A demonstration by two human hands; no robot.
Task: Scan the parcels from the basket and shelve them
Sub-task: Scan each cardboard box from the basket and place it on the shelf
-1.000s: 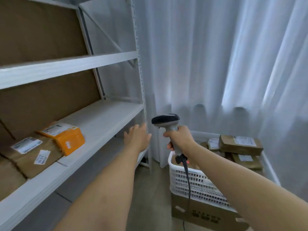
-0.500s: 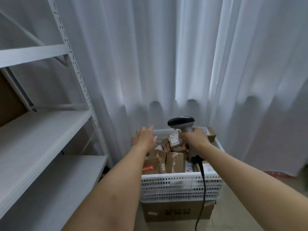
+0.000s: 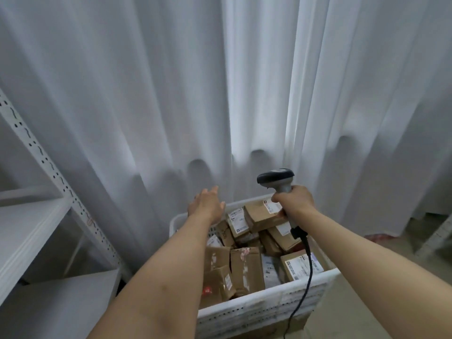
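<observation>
Left hand (image 3: 206,204) reaches out above the far left corner of the basket (image 3: 256,305), fingers straight and spread, grip holding nothing; parcels (image 3: 247,267) lie just below and to its right, whether it touches any cannot be told; right hand (image 3: 293,203) has its grip wrapped round the handle of the scanner (image 3: 276,178), held upright over the far right of the basket, head pointing left; black cord (image 3: 307,272) runs down from the handle across the near rim.

Basket: white plastic, perforated walls, rectangular; heaped with parcels, mostly brown cardboard boxes and taped paper packets, tilted and overlapping; several bear white printed labels, print too small to read; one labelled box (image 3: 263,212) lies just beside the right hand, another labelled box (image 3: 302,265) against the near right wall; a grey bag (image 3: 270,267) between boxes.

Shelf (image 3: 27,231) at left: white boards, perforated metal upright; white pleated curtain (image 3: 171,94) behind.
</observation>
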